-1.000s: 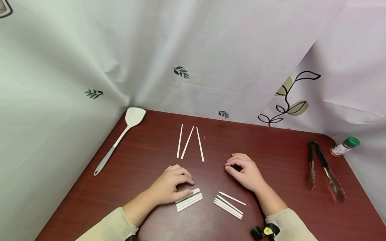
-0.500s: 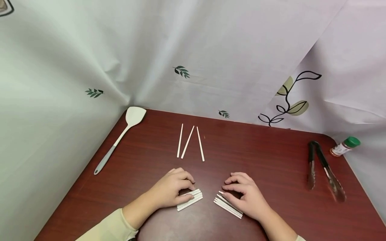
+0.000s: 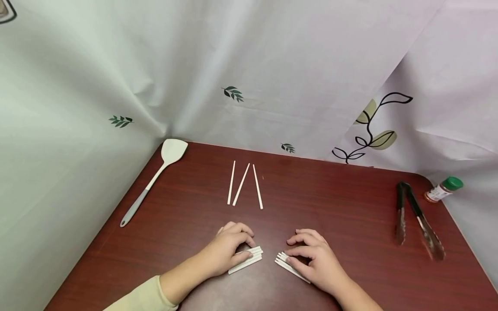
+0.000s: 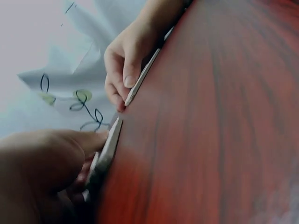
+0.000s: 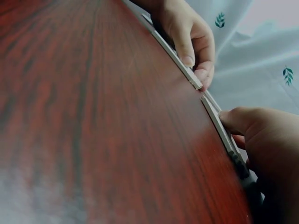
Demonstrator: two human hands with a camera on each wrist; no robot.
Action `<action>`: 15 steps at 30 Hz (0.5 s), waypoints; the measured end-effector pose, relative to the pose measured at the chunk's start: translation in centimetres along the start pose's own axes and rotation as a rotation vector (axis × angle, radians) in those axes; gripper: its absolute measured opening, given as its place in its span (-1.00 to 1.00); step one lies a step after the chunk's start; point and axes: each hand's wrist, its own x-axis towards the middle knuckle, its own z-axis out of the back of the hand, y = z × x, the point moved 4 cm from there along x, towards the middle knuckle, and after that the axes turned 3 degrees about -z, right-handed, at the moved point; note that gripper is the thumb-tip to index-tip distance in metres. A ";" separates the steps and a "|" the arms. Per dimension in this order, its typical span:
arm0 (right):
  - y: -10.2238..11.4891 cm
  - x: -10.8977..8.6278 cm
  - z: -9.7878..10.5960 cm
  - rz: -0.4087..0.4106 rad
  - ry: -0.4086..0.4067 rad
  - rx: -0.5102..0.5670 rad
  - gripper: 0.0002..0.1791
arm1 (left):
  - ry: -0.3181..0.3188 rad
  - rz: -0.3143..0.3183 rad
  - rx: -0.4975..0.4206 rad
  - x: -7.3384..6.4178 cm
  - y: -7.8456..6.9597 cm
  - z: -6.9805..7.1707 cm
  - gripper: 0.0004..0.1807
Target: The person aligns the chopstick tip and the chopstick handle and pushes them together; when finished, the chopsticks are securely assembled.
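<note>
A small bundle of slim white sticks lies slanted on the table under my left hand, whose thumb presses on top while the index finger bends along the far side. Facing it, a second bundle of white sticks slants the other way. My right hand holds that one between thumb and curved fingers, covering part of it. A narrow gap separates the near ends of the two bundles. In the left wrist view, the left thumb lies along its sticks; the right wrist view shows the other bundle beneath the right thumb.
Three separate white sticks lie farther back on the dark red table. A white spatula with a grey handle lies along the left edge. Black-handled metal tongs and a green-capped shaker bottle are at the right. Pale curtains enclose the table.
My right hand has come down and nearer onto the right bundle, and its sticks have drawn closer together. The left hand has shifted slightly nearer and right, its thumb staying on the left bundle.
</note>
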 end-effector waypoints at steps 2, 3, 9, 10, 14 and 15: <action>0.0 0.0 0.0 -0.009 -0.004 -0.002 -0.65 | 0.008 0.062 -0.023 0.0 -0.4 0.0 -0.85; 0.0 0.0 0.0 -0.011 -0.007 -0.002 -0.64 | 0.010 0.085 -0.031 0.0 -0.5 0.0 -0.85; 0.0 0.1 0.0 -0.026 -0.016 0.010 -0.60 | -0.022 0.134 -0.042 0.1 -0.9 0.0 -0.83; 0.0 0.1 0.0 -0.032 -0.014 0.011 -0.60 | -0.032 0.133 -0.038 0.1 -0.9 -0.1 -0.83; 0.0 0.1 0.0 -0.067 0.007 0.027 -0.68 | -0.058 0.123 -0.010 0.0 -0.8 -0.4 -0.86; 0.0 0.1 0.0 -0.076 0.011 0.034 -0.71 | -0.064 0.119 -0.003 -0.1 -0.8 -0.5 -0.87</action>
